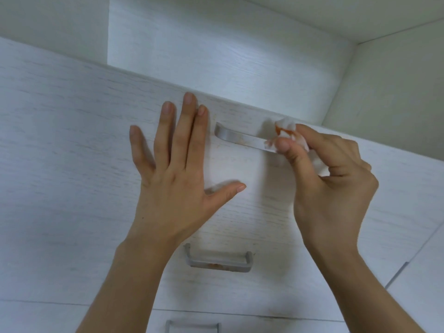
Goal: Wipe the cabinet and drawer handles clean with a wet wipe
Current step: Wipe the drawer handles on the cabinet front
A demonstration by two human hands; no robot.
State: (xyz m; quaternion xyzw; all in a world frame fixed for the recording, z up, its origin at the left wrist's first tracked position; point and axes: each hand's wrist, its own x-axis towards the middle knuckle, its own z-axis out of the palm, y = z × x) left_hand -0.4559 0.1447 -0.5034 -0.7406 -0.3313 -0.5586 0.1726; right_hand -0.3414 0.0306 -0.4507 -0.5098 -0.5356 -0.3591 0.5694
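A silver bar handle (240,137) is fixed to the top white drawer front (72,145). My right hand (329,188) pinches a crumpled white wet wipe (287,131), stained orange-red, against the handle's right end. My left hand (175,169) lies flat on the drawer front just left of the handle, fingers spread, holding nothing. A second silver handle (218,259) sits lower on the drawer below, with orange smears along its bar. Only the top of a third handle (192,326) shows at the bottom edge.
Above the drawers a white recessed shelf surface (216,56) runs back to a side wall (396,104) on the right. A white panel with a seam (408,272) lies at the lower right.
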